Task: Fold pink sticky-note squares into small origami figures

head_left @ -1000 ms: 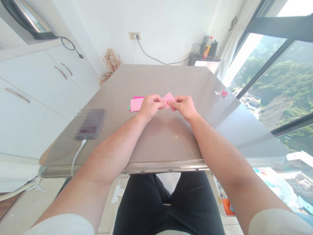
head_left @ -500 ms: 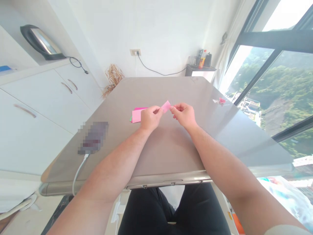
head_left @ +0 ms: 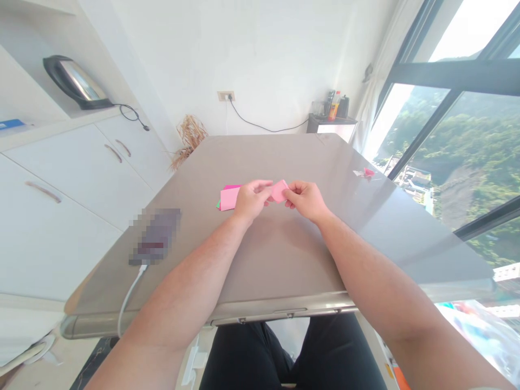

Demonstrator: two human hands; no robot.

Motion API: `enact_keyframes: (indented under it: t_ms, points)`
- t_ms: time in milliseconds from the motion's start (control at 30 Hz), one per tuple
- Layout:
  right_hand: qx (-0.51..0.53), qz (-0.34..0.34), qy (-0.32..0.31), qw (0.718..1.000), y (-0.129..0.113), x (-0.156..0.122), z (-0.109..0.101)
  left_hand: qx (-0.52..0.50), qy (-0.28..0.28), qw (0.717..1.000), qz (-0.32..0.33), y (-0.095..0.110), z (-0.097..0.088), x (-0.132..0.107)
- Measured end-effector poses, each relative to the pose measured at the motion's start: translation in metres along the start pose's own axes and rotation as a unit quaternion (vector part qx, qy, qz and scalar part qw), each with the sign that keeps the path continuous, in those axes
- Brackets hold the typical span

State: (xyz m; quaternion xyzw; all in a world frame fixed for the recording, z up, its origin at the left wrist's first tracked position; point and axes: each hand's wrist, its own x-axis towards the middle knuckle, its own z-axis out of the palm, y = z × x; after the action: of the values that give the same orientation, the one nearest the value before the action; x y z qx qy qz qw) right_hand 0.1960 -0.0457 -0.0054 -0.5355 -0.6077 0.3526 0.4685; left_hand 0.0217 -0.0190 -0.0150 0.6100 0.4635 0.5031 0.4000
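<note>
A small pink piece of paper (head_left: 279, 190) is held up between my two hands above the table, its sheet bent into a curve. My right hand (head_left: 306, 199) pinches its right edge between thumb and fingers. At its left edge, the thumb and fingertips of my left hand (head_left: 251, 199) close on the paper, with the index finger stretched out above. Just left of that hand lies a small stack of coloured paper (head_left: 229, 199), light pink on top, with darker pink and green edges peeking out. My left hand hides the stack's right end.
On the grey table (head_left: 284, 260), a blurred-out dark device (head_left: 156, 235) with a white cable (head_left: 130, 298) lies at left. Pink and white scraps (head_left: 368, 172) lie near the right edge. A kettle (head_left: 79, 84) stands on the left cabinet, and windows are at right.
The pink paper has gone from flat and slanted to bent. My left fingers have spread a little and shifted around its left edge. The view has tilted slightly.
</note>
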Motion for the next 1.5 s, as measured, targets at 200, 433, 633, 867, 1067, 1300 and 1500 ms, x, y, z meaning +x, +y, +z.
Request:
enact_keyframes:
  t_ms: [200, 433, 633, 867, 1067, 1300, 1500]
  points:
    - [0.076, -0.003, -0.031, 0.997, -0.003, -0.001, -0.002, -0.085, -0.050, 0.994, -0.037, 0.007, 0.001, -0.004]
    - [0.130, -0.014, -0.072, 0.989, -0.004, -0.002, -0.007, -0.120, -0.059, 0.989, -0.056, 0.012, -0.002, -0.004]
    - [0.157, -0.030, -0.078, 0.984, 0.000, -0.001, -0.006, -0.136, -0.033, 0.988, -0.063, 0.012, -0.001, -0.004]
    - [0.205, -0.013, -0.082, 0.975, -0.003, -0.003, -0.011, -0.191, -0.059, 0.976, -0.090, 0.011, -0.004, -0.003]
    - [0.200, -0.001, -0.080, 0.977, -0.006, -0.004, -0.012, -0.191, -0.076, 0.975, -0.083, 0.010, -0.005, -0.003]
    - [0.155, -0.021, -0.055, 0.986, -0.004, -0.004, -0.009, -0.076, -0.013, 0.997, 0.007, 0.007, 0.000, -0.005]
    - [0.122, -0.011, -0.021, 0.992, -0.002, -0.001, -0.007, -0.053, -0.003, 0.998, 0.034, 0.007, 0.001, -0.006]
